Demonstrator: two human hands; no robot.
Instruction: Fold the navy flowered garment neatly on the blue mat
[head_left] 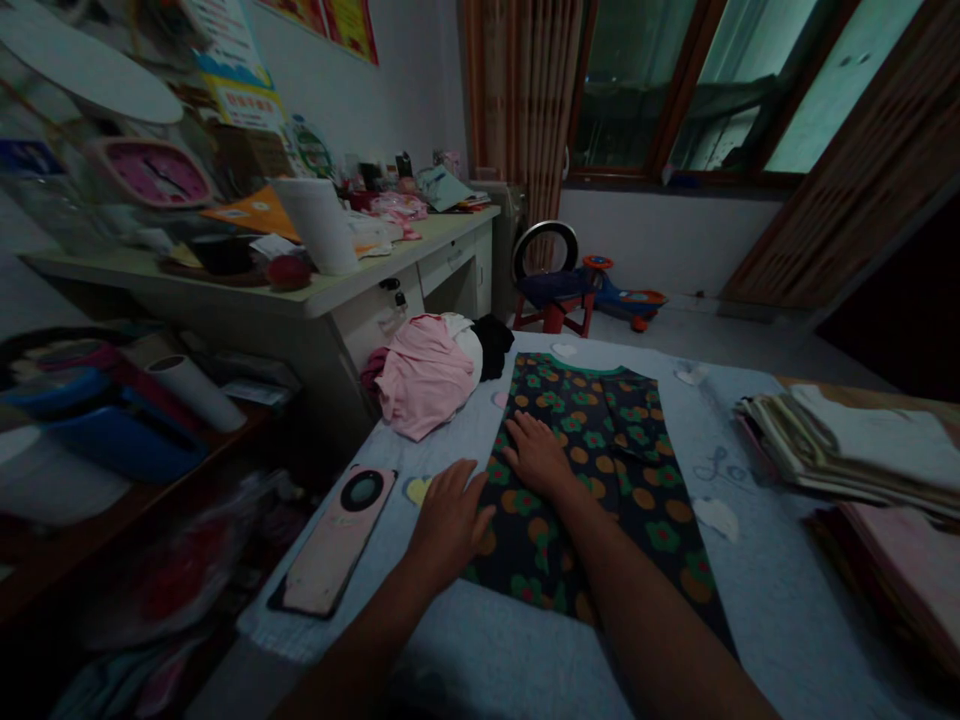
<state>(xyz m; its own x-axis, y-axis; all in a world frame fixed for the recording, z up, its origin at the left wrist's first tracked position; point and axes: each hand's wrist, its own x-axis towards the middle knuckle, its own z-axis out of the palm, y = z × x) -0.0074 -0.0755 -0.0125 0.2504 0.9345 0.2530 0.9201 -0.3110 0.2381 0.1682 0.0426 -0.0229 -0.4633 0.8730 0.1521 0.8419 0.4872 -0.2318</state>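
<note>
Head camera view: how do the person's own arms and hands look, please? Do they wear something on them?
The left hand and right hand are bare, without gloves, and both forearms show no sleeves. No watch, bracelet or ring can be seen in this dim light. The upper arms are out of view.

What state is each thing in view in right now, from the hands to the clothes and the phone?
left hand, open, palm down, fingertips at the top's edge
right hand, open, palm down on the top
dark floral top, spread flat, collar away from the person
pink garment, crumpled in a heap
phone in pink case, lying back up
folded clothes, stacked
desk drawer, shut, keys in its lock
</note>
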